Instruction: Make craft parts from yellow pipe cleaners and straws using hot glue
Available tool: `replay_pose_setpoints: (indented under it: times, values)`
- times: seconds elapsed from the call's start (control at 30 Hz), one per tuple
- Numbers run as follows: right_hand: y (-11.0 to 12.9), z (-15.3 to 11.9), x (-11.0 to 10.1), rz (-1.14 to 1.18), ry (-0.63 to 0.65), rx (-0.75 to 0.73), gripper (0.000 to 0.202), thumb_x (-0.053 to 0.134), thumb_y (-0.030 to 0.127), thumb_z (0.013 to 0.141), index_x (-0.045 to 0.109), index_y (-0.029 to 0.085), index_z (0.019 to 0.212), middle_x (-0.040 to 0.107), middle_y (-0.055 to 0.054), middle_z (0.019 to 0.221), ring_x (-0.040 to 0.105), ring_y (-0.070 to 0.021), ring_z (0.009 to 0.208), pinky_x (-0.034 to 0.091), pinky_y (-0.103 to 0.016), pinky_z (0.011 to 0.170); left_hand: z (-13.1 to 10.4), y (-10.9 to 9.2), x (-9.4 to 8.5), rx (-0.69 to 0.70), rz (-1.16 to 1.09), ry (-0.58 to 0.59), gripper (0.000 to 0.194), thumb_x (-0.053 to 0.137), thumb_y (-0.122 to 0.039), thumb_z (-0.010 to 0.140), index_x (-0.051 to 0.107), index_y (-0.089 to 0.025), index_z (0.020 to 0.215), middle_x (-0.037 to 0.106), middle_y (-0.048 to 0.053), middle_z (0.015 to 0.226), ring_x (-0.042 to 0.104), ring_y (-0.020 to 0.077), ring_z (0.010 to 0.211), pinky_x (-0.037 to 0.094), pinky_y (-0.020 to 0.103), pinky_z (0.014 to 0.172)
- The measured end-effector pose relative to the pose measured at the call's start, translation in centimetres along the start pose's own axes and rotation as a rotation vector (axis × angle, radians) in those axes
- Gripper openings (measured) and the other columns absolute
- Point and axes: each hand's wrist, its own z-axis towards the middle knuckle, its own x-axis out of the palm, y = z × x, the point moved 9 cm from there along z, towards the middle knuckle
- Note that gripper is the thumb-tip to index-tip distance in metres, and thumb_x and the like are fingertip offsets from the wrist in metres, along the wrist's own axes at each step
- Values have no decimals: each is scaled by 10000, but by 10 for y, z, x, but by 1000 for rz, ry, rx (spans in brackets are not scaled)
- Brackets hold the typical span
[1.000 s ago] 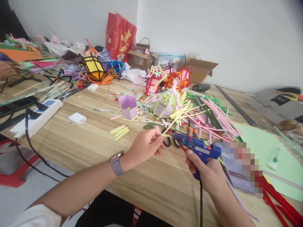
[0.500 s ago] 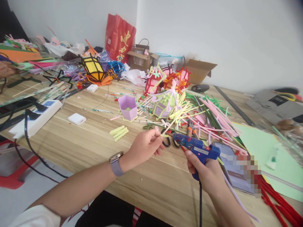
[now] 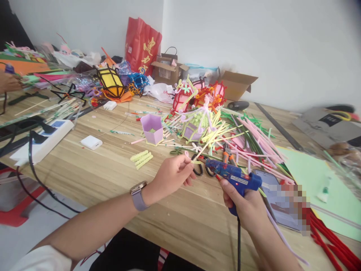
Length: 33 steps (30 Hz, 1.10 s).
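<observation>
My right hand (image 3: pixel 245 205) is wrapped round the handle of a blue glue gun (image 3: pixel 234 177), whose nozzle points left. Close to the nozzle, my left hand (image 3: pixel 176 171) pinches a small yellow-green strip (image 3: pixel 198 162) between thumb and fingers. A black-handled pair of scissors (image 3: pixel 199 169) lies partly hidden behind the fingertips and the gun. Several textured yellow-green pieces (image 3: pixel 143 159) rest on the table left of my left hand. Behind them stands an open purple hexagonal box (image 3: pixel 152 130). A lantern in purple and yellow-green (image 3: pixel 194 130) sits further right.
Pliers (image 3: pixel 226 153), pink stems (image 3: pixel 259 141) and a phone (image 3: pixel 279 203) lie around the gun. A power strip (image 3: pixel 45 141) and a white adapter (image 3: pixel 91 142) are at left. Another person's hand (image 3: pixel 9 82) shows at the far left edge. The gun's cord hangs down.
The other person's hand at the far left has come further into view, with something dark purple by it. My own hands and the glue gun have hardly moved.
</observation>
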Motion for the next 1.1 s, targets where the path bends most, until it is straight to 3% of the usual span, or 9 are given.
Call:
replay_pose_setpoints:
  times: [0.17,0.5,0.67,0.73,0.8,0.9,1.0,1.1]
  values:
    - [-6,4,1,-12,51,35,537,650,685,677,512,191,520,522,-6,437,486,-118,385,396,-239,380,0,1,1,-2,-2,5,178,492,-312,899,526,-152,830,672,16,678,603,80,501,464,161,460]
    - [-3,4,2,-13,36,7,517,643,659,713,519,192,528,526,-8,437,479,-119,386,380,-247,387,-2,-4,0,20,53,1,197,483,-315,900,531,-155,795,672,20,671,609,86,505,453,165,459]
    - [10,6,-4,186,-19,-121,428,631,607,762,601,181,725,505,28,445,437,-104,389,346,-237,402,-1,-2,-4,36,49,-28,223,497,-358,895,548,-157,815,679,23,688,613,95,517,474,185,480]
    - [12,6,5,323,105,-103,439,613,618,768,608,179,794,444,60,405,380,-92,361,316,-233,397,2,0,-12,17,8,-74,238,507,-381,890,555,-156,831,685,30,707,621,104,532,490,200,494]
    - [6,2,17,369,247,22,452,632,623,746,603,176,806,405,80,378,361,-83,353,298,-218,397,6,2,-23,-1,-46,-129,247,520,-391,883,563,-152,842,687,36,716,619,108,538,492,206,496]
    - [-12,-6,26,271,347,231,449,746,580,639,584,168,716,512,51,453,447,-79,404,335,-194,416,10,1,-32,-3,-136,-170,241,550,-386,866,563,-146,843,691,40,721,602,99,519,477,200,477]
    - [-22,-15,39,126,507,304,436,793,539,579,582,165,651,590,23,529,484,-76,440,358,-179,418,12,-1,-30,-10,-202,-136,222,564,-362,857,565,-142,832,688,39,709,588,91,494,463,193,458]
    - [-21,-22,53,40,675,290,403,760,545,620,621,167,641,600,19,527,492,-79,445,366,-176,417,10,-2,-21,-35,-230,-63,215,568,-347,852,574,-133,830,685,42,692,581,90,480,460,195,452]
